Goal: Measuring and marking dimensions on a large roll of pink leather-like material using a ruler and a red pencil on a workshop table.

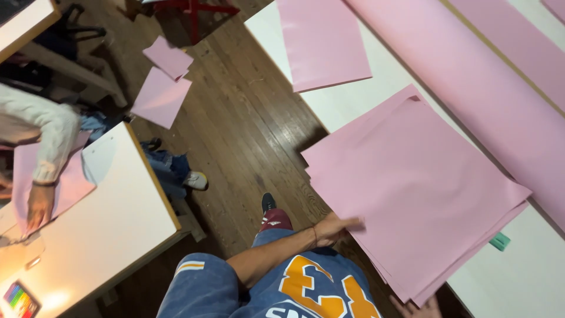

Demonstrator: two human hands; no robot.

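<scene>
The left hand [336, 227] has its grip closed on the near left edge of a stack of pink paper sheets [412, 188], fingers tucked over the top sheet and the thumb out of sight beneath. The right hand [419, 308] shows only as a few fingertips at the bottom of the view, under the stack's lowest corner; whether that grip is open or closed I cannot tell. The stack lies fanned and skewed on the white counter [518, 277], its left corner hanging out over the dark wooden floor [235, 129]. Just beside its right corner sits a small green object [500, 241] (too small to identify). Farther up the counter lies a single pink sheet [321, 41], and a wide pink roll [471, 76] runs diagonally alongside. Two loose pink sheets [163, 82] lie on the floor. At a second counter [123, 206] to the left, another person's hand [36, 207] presses down a pink sheet.
</scene>
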